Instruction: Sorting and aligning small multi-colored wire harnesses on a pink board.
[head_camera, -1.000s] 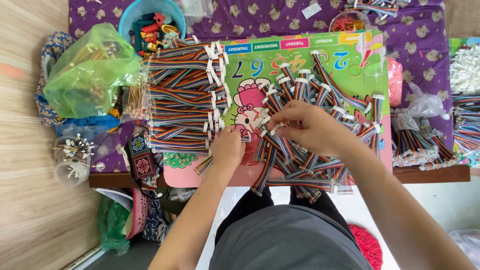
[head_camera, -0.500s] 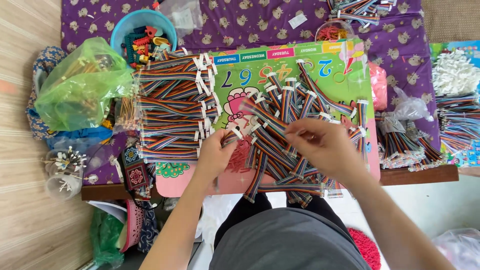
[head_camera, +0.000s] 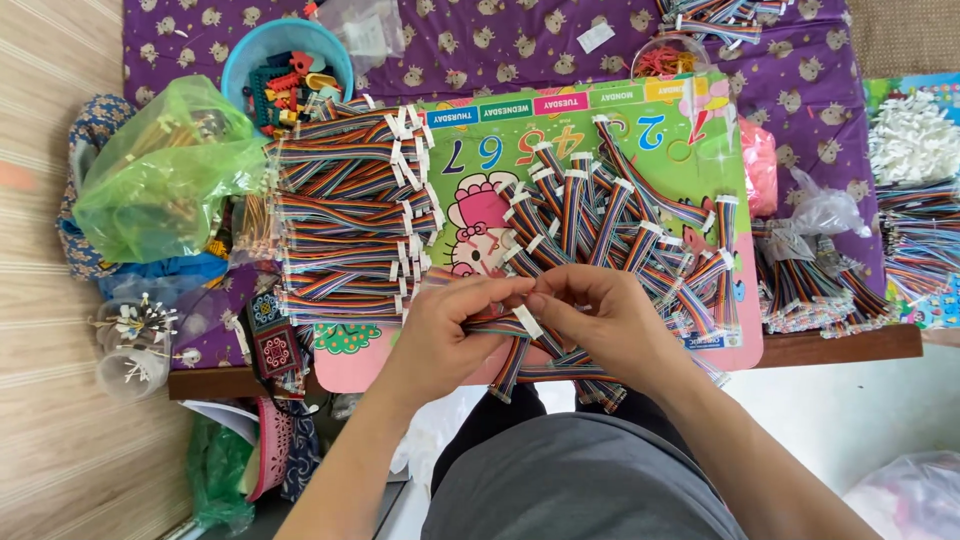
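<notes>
Where hands (head_camera: 530, 320) were apart, now joined, gripping ribbon cable (head_camera: 505, 322)

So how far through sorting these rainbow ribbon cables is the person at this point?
Done, by the look of it: a neat stack of ribbon cables lies aligned at the board's left. In hand: the left hand and right hand together pinch one cable by its white connector. Left: a loose pile lies crisscrossed on the green board, plus more bundles to the right.
</notes>
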